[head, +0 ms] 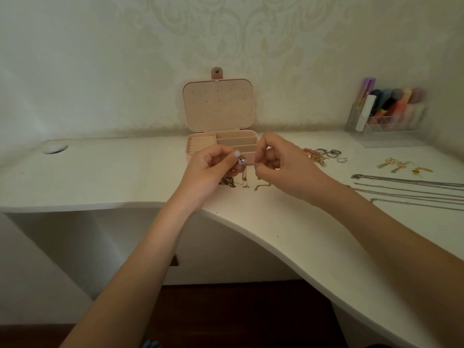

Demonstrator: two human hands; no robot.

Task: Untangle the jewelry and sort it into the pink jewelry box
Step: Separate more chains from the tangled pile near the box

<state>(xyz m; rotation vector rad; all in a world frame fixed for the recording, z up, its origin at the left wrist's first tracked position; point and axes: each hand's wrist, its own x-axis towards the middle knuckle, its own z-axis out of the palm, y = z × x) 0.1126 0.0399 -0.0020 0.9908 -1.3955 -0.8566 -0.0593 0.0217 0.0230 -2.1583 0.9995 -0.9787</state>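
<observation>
Left hand (213, 167) and right hand (273, 163) pinching a tangled chain (243, 175), short span stretched left-right, ends hanging down, near open pink jewelry box (218, 106).

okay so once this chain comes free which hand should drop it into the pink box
Probably the right hand: it pinches the chain and sits nearest the pink jewelry box's long compartments. The left hand holds the tangled bunch.

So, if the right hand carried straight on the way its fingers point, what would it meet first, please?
Probably the left hand: the right hand points leftward at it, with only a short bit of chain between them. Depth is uncertain.
</observation>
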